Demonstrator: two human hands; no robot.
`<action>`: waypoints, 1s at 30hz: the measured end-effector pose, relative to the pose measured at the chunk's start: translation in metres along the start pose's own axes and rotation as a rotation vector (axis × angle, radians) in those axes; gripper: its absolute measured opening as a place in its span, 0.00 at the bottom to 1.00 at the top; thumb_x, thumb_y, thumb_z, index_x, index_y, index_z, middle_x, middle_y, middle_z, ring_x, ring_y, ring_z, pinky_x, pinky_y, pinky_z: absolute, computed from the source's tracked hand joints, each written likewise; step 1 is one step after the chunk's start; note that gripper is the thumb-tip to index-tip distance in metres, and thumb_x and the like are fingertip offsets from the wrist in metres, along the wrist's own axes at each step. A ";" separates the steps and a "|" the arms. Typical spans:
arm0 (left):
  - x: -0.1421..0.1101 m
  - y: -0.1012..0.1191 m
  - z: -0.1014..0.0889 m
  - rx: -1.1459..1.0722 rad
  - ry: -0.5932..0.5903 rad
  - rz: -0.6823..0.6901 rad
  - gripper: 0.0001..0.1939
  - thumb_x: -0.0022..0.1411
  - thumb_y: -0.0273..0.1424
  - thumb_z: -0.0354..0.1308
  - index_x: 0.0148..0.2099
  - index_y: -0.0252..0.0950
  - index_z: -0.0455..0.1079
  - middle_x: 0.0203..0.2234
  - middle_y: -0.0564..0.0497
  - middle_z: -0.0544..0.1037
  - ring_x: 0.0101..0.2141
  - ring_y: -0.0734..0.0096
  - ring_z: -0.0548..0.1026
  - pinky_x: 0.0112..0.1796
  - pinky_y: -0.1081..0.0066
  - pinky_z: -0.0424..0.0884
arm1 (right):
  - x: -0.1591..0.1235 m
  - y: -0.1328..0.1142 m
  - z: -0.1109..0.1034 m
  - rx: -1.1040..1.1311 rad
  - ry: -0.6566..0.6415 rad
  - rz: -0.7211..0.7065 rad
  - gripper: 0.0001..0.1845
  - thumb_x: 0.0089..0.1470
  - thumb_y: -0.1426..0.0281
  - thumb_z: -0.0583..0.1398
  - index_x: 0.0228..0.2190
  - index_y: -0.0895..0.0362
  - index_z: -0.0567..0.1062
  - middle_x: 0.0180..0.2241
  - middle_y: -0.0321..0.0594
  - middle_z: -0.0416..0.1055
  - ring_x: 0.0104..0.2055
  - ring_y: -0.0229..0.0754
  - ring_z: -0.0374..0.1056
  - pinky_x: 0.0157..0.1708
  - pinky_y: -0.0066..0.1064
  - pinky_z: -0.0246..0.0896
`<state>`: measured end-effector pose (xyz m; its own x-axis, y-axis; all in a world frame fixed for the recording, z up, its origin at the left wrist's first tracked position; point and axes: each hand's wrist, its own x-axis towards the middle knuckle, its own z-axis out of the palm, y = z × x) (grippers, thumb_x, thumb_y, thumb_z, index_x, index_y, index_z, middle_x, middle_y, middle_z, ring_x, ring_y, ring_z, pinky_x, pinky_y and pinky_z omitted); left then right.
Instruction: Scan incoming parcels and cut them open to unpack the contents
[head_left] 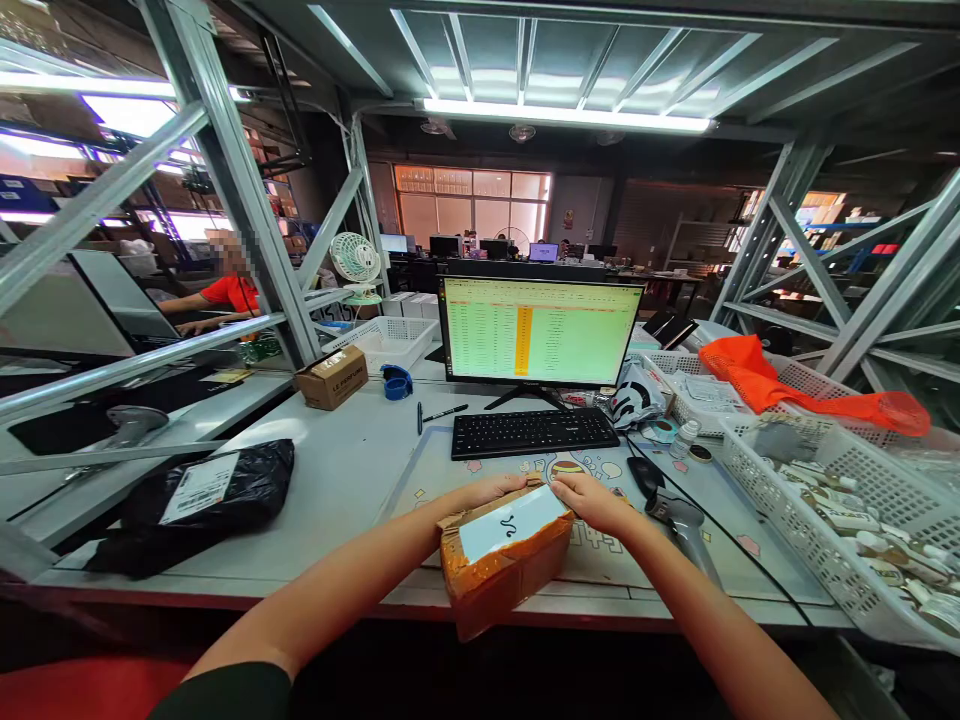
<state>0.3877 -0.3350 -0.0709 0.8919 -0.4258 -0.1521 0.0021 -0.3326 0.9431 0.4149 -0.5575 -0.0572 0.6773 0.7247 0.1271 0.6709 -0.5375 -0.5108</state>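
Note:
A cardboard box (504,575) wrapped in orange-brown tape tilts over the front edge of the desk, close to me. On its top lies a white label or sheet (480,541) with a dark squiggle. My left hand (499,490) grips the far left part of the box, its fingers partly hidden behind the flap. At the far right corner, my right hand (589,500) is closed on the same box, thumb on top. Just beyond the hands is a black keyboard (534,432).
A monitor (540,330) showing a table stands behind the keyboard. On the left lie a black wrapped parcel (262,480) and a small carton (331,377). At right are a barcode scanner (682,525), a mouse (642,474) and a white basket (832,565) of small bottles. A co-worker (236,292) sits beyond the left frame.

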 end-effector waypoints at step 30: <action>-0.141 0.023 0.045 1.149 0.370 0.554 0.07 0.65 0.21 0.51 0.40 0.37 0.67 0.40 0.49 0.77 0.43 0.64 0.74 0.58 0.54 0.61 | -0.087 -0.053 0.035 -0.264 0.458 -0.538 0.12 0.55 0.71 0.63 0.43 0.51 0.73 0.38 0.41 0.72 0.46 0.48 0.70 0.60 0.57 0.59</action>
<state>0.2412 -0.3203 -0.0412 0.7207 -0.5433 0.4306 -0.6170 -0.7859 0.0411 0.3094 -0.5765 -0.0710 0.2548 0.6955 0.6718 0.9557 -0.2870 -0.0652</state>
